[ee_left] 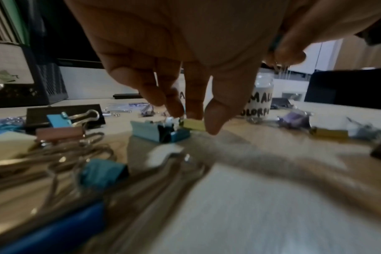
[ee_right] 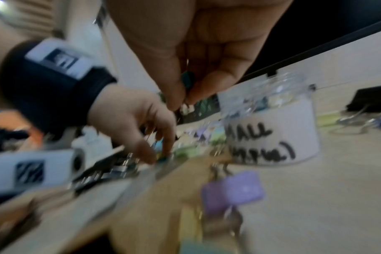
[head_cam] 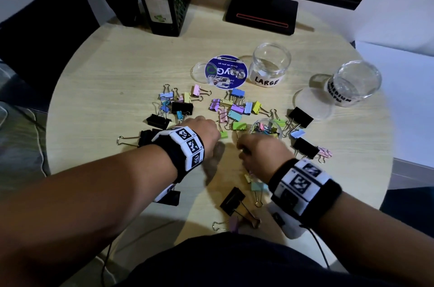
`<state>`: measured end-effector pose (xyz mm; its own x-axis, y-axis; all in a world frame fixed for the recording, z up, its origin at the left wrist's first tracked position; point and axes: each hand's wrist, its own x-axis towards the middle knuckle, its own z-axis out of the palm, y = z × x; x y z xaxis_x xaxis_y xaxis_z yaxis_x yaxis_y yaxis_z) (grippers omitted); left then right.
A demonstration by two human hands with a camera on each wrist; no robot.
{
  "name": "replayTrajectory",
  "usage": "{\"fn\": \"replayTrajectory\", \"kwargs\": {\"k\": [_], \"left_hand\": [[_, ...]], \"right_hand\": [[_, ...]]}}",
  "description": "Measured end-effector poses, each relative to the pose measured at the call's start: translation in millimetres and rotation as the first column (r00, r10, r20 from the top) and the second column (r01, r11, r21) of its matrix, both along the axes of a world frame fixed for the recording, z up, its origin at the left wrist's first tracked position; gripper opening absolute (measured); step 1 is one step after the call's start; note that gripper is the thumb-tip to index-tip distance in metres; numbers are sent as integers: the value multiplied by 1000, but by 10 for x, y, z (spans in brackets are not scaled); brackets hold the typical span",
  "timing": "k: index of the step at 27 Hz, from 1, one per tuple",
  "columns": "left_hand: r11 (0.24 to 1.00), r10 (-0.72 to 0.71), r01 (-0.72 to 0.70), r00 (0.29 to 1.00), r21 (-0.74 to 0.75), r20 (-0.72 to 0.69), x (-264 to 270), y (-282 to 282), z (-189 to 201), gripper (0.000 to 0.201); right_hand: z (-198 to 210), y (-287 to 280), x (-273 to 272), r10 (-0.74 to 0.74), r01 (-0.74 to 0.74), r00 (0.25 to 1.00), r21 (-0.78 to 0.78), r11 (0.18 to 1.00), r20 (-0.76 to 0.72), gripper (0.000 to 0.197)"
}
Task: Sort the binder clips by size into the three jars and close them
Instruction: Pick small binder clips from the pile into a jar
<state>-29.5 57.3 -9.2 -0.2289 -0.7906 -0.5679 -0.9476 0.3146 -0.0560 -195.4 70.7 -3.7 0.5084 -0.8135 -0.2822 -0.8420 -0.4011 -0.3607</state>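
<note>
Left wrist: left hand point(ee_left: 185, 43) pinches yellow clip point(ee_left: 194, 124); right hand point(ee_right: 198, 56) pinches teal clip point(ee_right: 188, 79).

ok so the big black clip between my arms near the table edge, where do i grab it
Probably its wire handles: the black clip lies with both handles pointing toward you and slightly right, so pinch them from above on that near side.

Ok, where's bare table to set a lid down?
Free: the strip between monitor base and LARGE jar; the table's left side beside the clip pile; the near right edge below the MEDIUM jar. Crowded: the centre round the SMALL jar, where left hand pinches a yellow clip, right hand a teal clip.
</note>
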Motion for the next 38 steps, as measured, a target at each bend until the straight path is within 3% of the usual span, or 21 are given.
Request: {"fn": "replayTrajectory", "kwargs": {"k": [4,8,11,14,17,22,26,30,36,38], "left_hand": [[992,61,-86,971,-96,-231,-10,-49,55,27],[979,91,-152,922,-137,-378,-189,-146,130,25],[979,53,-132,900,-154,-432,-328,-198,134,27],[982,25,-105,896,-156,-442,-441,-240,140,28],[982,14,-99,890,-162,-456,-512,-287,146,27],[984,14,-96,882,-150,-471,-563,-334,131,25],[986,74,-138,862,-92,-502,-445,-292,119,40],[963,189,-262,822,-61,-537,-168,-179,153,44],[900,435,-427,860,89,-265,400,-45,149,22],[893,450,-433,870,123,-204,466,6,110,18]], "right_hand": [[129,-288,-294,-298,310,944,-69,948,143,18],[26,-452,-497,-304,311,938,-14,950,166,30],[-36,-453,-609,-343,373,905,-81,924,253,24],[-105,-304,-629,-200,231,960,-147,962,196,14],[-143,-110,-599,-40,51,994,-113,992,104,12],[-160,124,-432,176,-164,978,102,981,-114,26],[-208,118,-282,179,-139,953,171,976,-247,35],[-248,98,-190,192,-143,933,177,974,-303,29],[-256,89,-109,246,-195,930,201,960,-274,17],[-235,95,-119,242,-194,937,199,961,-252,12]]}}
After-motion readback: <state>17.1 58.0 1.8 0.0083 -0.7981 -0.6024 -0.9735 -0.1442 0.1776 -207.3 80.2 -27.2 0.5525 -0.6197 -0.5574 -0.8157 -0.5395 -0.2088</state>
